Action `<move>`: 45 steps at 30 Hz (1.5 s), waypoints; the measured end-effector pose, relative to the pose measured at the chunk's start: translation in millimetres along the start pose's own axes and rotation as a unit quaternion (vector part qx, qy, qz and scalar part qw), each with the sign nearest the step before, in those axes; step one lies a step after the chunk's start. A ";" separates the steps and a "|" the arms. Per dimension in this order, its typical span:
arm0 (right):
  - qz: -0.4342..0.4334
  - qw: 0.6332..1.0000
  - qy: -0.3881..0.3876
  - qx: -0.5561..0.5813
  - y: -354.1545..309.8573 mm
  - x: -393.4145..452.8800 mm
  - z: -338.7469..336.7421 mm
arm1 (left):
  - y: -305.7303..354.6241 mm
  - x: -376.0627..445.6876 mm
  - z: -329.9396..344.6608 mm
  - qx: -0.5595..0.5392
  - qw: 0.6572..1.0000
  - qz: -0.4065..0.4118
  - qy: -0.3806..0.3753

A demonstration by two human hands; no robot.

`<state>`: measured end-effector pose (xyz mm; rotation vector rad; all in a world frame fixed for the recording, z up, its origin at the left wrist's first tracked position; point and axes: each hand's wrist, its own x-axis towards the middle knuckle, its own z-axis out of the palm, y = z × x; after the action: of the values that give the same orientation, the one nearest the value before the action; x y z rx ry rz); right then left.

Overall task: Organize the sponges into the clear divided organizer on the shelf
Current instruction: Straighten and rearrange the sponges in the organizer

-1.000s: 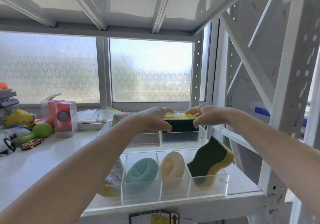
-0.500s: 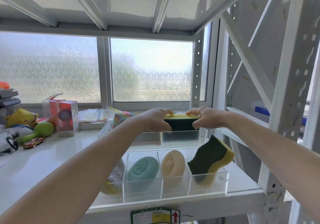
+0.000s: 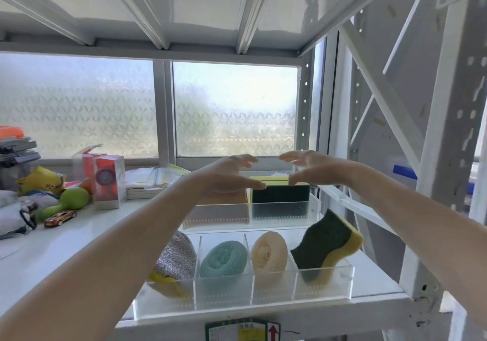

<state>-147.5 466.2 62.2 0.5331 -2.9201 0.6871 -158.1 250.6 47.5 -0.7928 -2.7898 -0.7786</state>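
Fingers spread and lifted clear on both sides: left hand [image 3: 226,174] and right hand [image 3: 313,168] released, holding nothing, thumbs just over the top edge of the green-and-yellow sponge [image 3: 280,190], possibly brushing it; cannot tell for certain. Half a second ago, both clamped on that sponge's top; now let go, palms facing each other above it. Sponge standing on edge in the far right compartment of the far tray of the clear organizer [image 3: 218,224], dark scouring face toward the camera, yellow foam on top. To its left, behind the left wrist, an orange-tan mesh pad [image 3: 224,197] in the neighbouring compartment, partly hidden.

Nearer, along the front tray's row: silver scourer [image 3: 176,257] on yellow foam at far left, teal scrubber [image 3: 224,259] next, cream scrubber [image 3: 268,255], then a wavy green-and-yellow sponge [image 3: 326,243] leaning out over the right wall.

Beyond the organizer, to the left on the white shelf [image 3: 66,248]: red boxes [image 3: 106,180], a toy car [image 3: 60,218], assorted clutter unrelated to the job.

Judging from the release: placement of this sponge finished, every visible sponge now seated in a compartment, task likely at or near its end. Only loose end the wavy sponge's tilt, perhaps worth a nudge upright.
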 end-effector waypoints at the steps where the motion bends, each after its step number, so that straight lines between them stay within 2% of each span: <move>1: -0.020 1.000 0.007 0.004 -8.4 1.9 -1.5 | -4.4 -3.4 -7.3 -0.004 1.000 -0.004 0.009; 4: -0.054 0.999 0.003 0.006 -34.3 14.3 2.4 | -27.2 -17.5 -30.4 -0.022 0.999 -0.035 0.025; 8: -0.055 0.997 -0.018 -0.042 -58.6 35.8 26.3 | -63.6 -41.5 -47.5 -0.008 0.996 -0.088 0.017; 12: -0.053 0.993 -0.050 -0.090 -74.7 48.5 46.8 | -88.3 -58.9 -48.1 -0.015 0.994 -0.106 0.018; 19: -0.031 0.985 -0.096 -0.141 -81.7 57.7 53.4 | -94.2 -62.5 -42.0 -0.011 0.998 -0.061 0.016; 26: -0.065 0.982 -0.047 -0.168 -84.5 49.1 54.0 | -86.0 -67.4 -39.6 0.013 0.998 0.005 0.068; 31: -0.100 0.991 -0.010 -0.092 -88.6 41.9 47.0 | -83.2 -67.9 -42.8 -0.023 0.993 0.045 0.103; 37: -0.088 0.986 -0.068 -0.124 -93.7 38.8 58.6 | -79.9 -68.7 -39.1 -0.001 0.999 0.011 0.046; 42: -0.055 0.989 -0.079 -0.113 -97.6 39.9 60.4 | -80.4 -66.8 -37.1 0.012 0.999 -0.019 0.026; 45: -0.039 0.994 -0.061 -0.083 -100.7 41.9 55.0 | -80.5 -63.4 -41.0 -0.014 0.999 -0.035 0.020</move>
<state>-151.5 344.1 62.0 0.6880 -3.0129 0.4128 -146.6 142.2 30.1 -0.6799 -2.7903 -0.8366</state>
